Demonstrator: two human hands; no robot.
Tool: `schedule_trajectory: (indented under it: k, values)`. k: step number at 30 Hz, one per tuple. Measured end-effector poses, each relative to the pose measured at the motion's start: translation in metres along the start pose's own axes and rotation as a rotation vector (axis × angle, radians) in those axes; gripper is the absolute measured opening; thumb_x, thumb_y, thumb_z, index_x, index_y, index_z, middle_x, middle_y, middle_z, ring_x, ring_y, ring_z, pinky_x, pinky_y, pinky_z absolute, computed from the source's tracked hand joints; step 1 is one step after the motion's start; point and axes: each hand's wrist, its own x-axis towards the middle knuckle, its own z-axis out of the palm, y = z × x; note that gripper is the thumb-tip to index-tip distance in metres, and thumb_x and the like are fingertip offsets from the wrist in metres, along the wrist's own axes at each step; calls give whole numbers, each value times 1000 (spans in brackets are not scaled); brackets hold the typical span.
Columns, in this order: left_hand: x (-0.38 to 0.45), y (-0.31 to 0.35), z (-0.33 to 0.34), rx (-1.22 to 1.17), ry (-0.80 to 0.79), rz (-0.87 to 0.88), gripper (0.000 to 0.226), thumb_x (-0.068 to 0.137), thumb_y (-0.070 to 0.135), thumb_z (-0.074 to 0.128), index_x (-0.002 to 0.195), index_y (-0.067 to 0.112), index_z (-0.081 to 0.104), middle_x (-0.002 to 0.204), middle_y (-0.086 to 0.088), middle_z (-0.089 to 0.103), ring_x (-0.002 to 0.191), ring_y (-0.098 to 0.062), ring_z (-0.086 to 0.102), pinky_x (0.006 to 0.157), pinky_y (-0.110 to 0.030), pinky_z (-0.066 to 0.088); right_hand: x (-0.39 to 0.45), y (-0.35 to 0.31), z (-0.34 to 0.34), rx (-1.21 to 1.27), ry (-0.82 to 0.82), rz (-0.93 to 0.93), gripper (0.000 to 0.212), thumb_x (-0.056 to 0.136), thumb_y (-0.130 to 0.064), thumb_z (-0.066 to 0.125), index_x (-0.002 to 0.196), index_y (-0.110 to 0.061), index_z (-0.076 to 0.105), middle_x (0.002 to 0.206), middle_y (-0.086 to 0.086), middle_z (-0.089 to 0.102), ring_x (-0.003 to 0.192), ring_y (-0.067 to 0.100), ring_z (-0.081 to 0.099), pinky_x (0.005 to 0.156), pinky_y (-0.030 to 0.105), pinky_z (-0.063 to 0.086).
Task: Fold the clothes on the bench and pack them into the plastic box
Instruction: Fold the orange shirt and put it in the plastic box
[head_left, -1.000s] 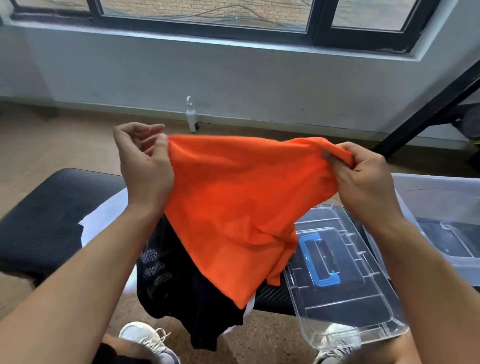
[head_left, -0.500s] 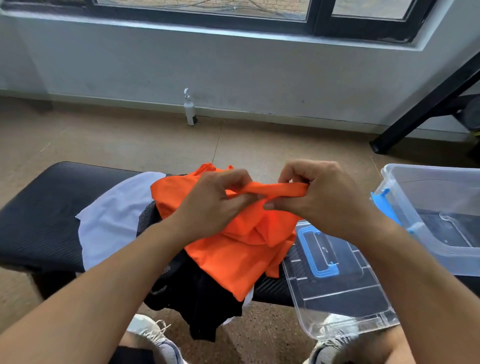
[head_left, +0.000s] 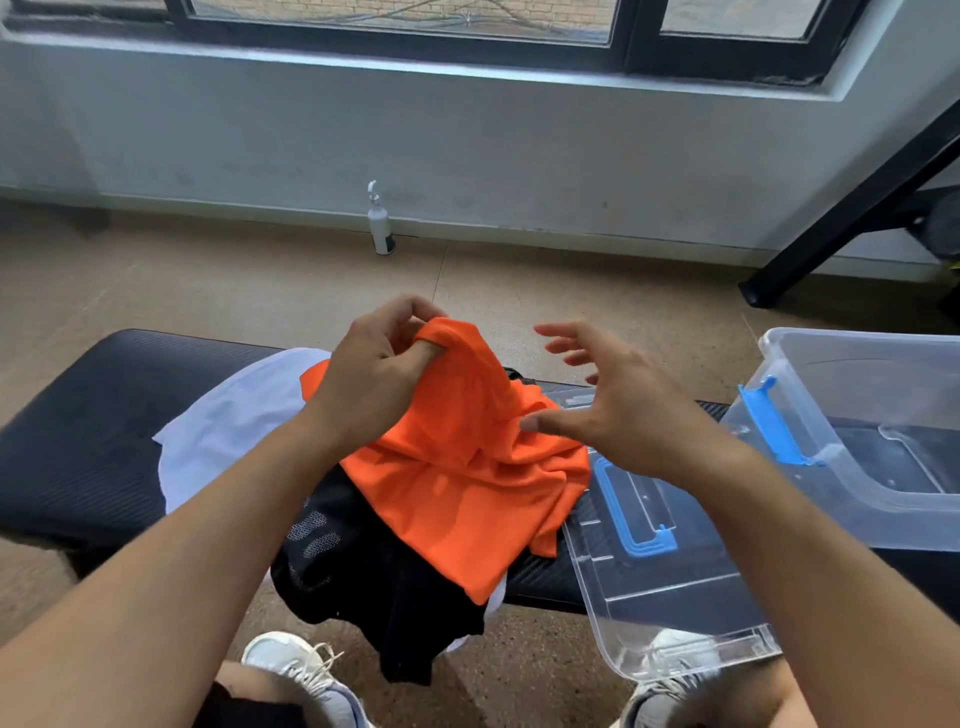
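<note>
Right hand (head_left: 618, 410) has let go, fingers spread, while left hand (head_left: 374, 374) pinches orange shirt (head_left: 467, 467) edge, likely to re-grab for folding atop bench (head_left: 78, 431) pile.

**Hands: left gripping, right free**

Both bare forearms reach forward from the lower corners, converging above the orange garment (head_left: 467, 467). Left hand (head_left: 376, 371) at the garment's far upper edge, fingers curled, bunching a fold of cloth. Right hand (head_left: 610, 410) just right of that fold, palm turned leftward, fingers spread and relaxed, thumb tip at the cloth; whether it touches cannot be told.
</note>
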Motion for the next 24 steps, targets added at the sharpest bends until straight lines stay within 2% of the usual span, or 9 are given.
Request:
schedule_trajectory:
  k: [3, 5, 7, 10, 13, 16, 18, 20, 24]
  values:
    - [1, 3, -1, -223, -121, -135, 10, 86, 24, 58, 85, 21, 68, 73, 4, 67, 67, -10, 56, 67, -31, 41, 1, 6, 16, -23, -102, 48, 90, 69, -49, 85, 146, -38, 41, 135, -13, 55, 123, 7, 49, 104, 30, 41]
    - [1, 2, -2, -301, -143, -204, 14, 84, 23, 58, 77, 25, 69, 71, 3, 68, 63, -9, 57, 62, -28, 41, 2, 10, 25, -47, -108, -1, 62, 77, -39, 82, 133, -34, 56, 125, -14, 61, 118, 8, 52, 104, 33, 41]
    - [3, 0, -3, -303, -127, -227, 16, 84, 25, 58, 77, 24, 72, 73, 1, 70, 65, -11, 60, 64, -27, 44, 5, 10, 29, -4, -70, -44, 18, 86, -25, 72, 104, -29, 69, 104, -12, 69, 102, 8, 59, 93, 38, 46]
    - [3, -5, -10, -168, -136, -204, 18, 87, 33, 64, 89, 18, 74, 85, 1, 72, 79, -14, 64, 79, -36, 48, 8, -1, 21, 398, -48, 15, 4, 90, -18, 60, 88, -19, 64, 80, 4, 69, 76, 18, 59, 74, 48, 47]
    - [-1, -6, -17, 23, -360, -243, 40, 87, 51, 69, 102, 15, 74, 98, 1, 77, 95, -18, 72, 92, -39, 53, 5, -13, -3, 708, -96, 60, 2, 94, -13, 65, 92, -12, 63, 76, 5, 63, 69, 18, 55, 60, 33, 46]
    - [-2, -11, -12, 243, -455, -402, 70, 86, 77, 43, 94, 13, 73, 82, 2, 74, 82, -20, 71, 83, -36, 51, -5, -19, -15, 485, -388, 54, 6, 93, -16, 68, 95, -10, 68, 74, 1, 67, 65, 11, 61, 57, 25, 48]
    - [1, -29, -10, 498, -310, -439, 57, 89, 71, 46, 93, 18, 69, 82, 1, 74, 87, -26, 71, 79, -36, 52, -14, -25, -8, 264, -594, 19, 10, 93, -24, 70, 92, -15, 68, 67, -4, 62, 57, 6, 55, 52, 23, 43]
    - [1, -40, -11, 813, -171, -416, 45, 83, 67, 59, 95, 24, 64, 98, 1, 71, 101, -26, 65, 81, -36, 48, -20, -31, 6, 87, -728, -41, 15, 93, -33, 69, 86, -19, 65, 62, -8, 52, 52, 1, 46, 50, 20, 36]
    - [3, -45, -6, 888, -96, -479, 67, 79, 65, 67, 125, 19, 50, 126, -10, 63, 120, -32, 57, 89, -40, 45, -16, -33, 20, -24, -647, -77, 16, 94, -37, 65, 84, -25, 64, 66, -4, 58, 57, 5, 49, 53, 24, 37]
